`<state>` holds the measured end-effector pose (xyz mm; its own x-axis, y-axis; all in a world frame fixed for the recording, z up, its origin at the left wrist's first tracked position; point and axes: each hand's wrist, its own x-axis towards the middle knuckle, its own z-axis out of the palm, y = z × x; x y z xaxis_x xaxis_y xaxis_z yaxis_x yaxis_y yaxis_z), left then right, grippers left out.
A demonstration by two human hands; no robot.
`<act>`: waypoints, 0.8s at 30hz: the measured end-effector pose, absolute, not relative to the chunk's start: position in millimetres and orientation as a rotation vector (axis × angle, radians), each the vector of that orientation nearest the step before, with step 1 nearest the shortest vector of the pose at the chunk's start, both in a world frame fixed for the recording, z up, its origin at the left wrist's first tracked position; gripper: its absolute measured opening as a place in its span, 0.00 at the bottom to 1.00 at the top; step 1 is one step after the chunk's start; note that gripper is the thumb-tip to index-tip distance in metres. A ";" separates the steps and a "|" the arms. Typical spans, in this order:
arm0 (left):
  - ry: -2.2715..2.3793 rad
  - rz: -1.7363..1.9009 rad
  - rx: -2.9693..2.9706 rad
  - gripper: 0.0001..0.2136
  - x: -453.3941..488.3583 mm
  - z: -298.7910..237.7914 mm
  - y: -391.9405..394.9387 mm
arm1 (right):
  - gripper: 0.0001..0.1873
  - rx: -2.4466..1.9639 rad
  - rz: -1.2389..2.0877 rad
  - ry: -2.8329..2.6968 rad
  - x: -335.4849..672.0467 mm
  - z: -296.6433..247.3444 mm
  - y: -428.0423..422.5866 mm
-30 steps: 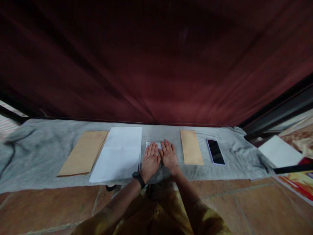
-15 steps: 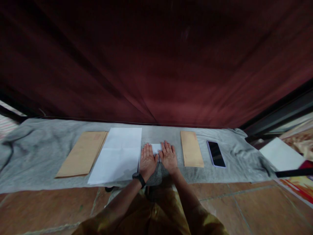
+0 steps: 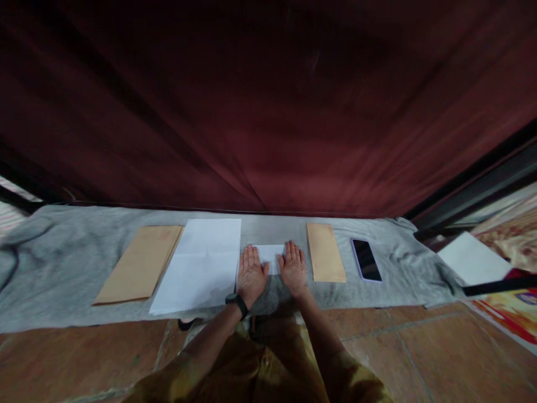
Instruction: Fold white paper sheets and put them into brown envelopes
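A folded white sheet of paper [image 3: 272, 254] lies in front of me on the grey cloth [image 3: 274, 226]. My left hand [image 3: 252, 274] rests flat on its left end, fingers stretched out and pointing away from me. On the right end my right hand [image 3: 293, 270] is laid flat too, its fingers extended. Both palms cover the ends of the paper, and its middle shows between the thumbs. Close beside my left hand is a stack of white paper sheets [image 3: 205, 263]. A single brown envelope [image 3: 326, 253] lies to the right of my right hand.
Farther left is a pile of brown envelopes [image 3: 138, 263]. A phone [image 3: 366, 260] with a pale purple edge lies on the right. Dark red fabric [image 3: 268, 140] hangs behind the cloth-covered surface. Tiled floor [image 3: 403, 347] shows below its front edge.
My right hand has slid a little to the right along the folded paper, away from my left hand. More of the white paper shows between them.
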<state>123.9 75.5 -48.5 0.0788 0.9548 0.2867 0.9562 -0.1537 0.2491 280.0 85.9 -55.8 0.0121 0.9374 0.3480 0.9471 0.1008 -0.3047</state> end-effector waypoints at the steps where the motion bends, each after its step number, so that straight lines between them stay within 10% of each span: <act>1: -2.039 -0.608 -2.299 0.33 124.2 -48.5 75.6 | 0.31 -1.859 -0.028 -1.899 281.5 -54.9 82.5; 24: -1.609 -0.109 -2.669 0.23 106.6 -33.5 66.1 | 0.25 -1.492 0.305 -2.022 275.4 -49.7 33.5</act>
<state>106.6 66.1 -33.5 0.4655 0.8821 0.0715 0.8837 -0.4677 0.0162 275.4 33.5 -49.7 -0.1876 0.9256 0.3286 0.7877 0.3416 -0.5126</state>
